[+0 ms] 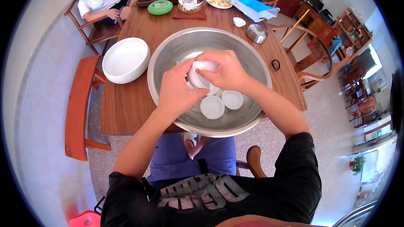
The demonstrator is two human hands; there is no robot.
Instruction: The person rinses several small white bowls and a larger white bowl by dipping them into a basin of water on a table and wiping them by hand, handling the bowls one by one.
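A large round metal basin (pixel 209 134) holding water stands at the near part of the wooden table. Above it, a small white cup (pixel 199 77) is tilted between both hands. My left hand (pixel 178 88) grips its left and lower side, while my right hand (pixel 222 71) holds the right side with the thumb inside the rim. Below the hands, several small white cups lie in the basin, one white cup (pixel 212 107) at the front and another white cup (pixel 232 99) to its right. Others are partly hidden by my hands. Left of the basin sits a large white bowl (pixel 126 60).
Around the far side stand a green dish (pixel 160 7), a plate of food (pixel 218 2), a blue plastic bag (pixel 240 0), a small white cup (pixel 239 22) and a metal bowl (pixel 257 34). A black band (pixel 275 65) lies right. Two people sit beyond.
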